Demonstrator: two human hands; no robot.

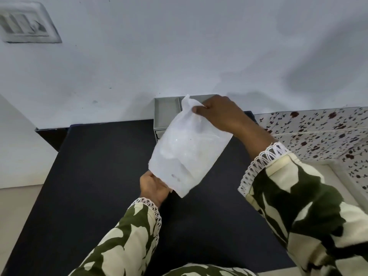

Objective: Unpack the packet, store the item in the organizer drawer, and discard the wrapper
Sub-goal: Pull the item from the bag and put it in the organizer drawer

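A black tabletop (95,176) runs up to a pale wall (179,46) that carries a switch plate (25,22) at upper left. A grey organizer (166,114) stands at the table's far edge against the wall, its open top tray split by a divider; the packet and the right hand cover its right portion and most of its front, so any drawers cannot be made out. A floral-patterned surface (318,132) lies to the right, beyond the table. The right hand (221,114) is closed in a pinch on the packet's crumpled upper corner, thumb and fingers pressed together. The left hand (153,186) grips the packet's lower edge from below, its fingers hidden behind the plastic. The packet (189,148), a translucent white plastic bag, is held tilted in the air between the two hands, above the table and directly in front of the organizer. Its contents appear only as a blurred pale mass and cannot be identified. Both sleeves (298,206) bear a green-and-cream print with white lace cuffs.
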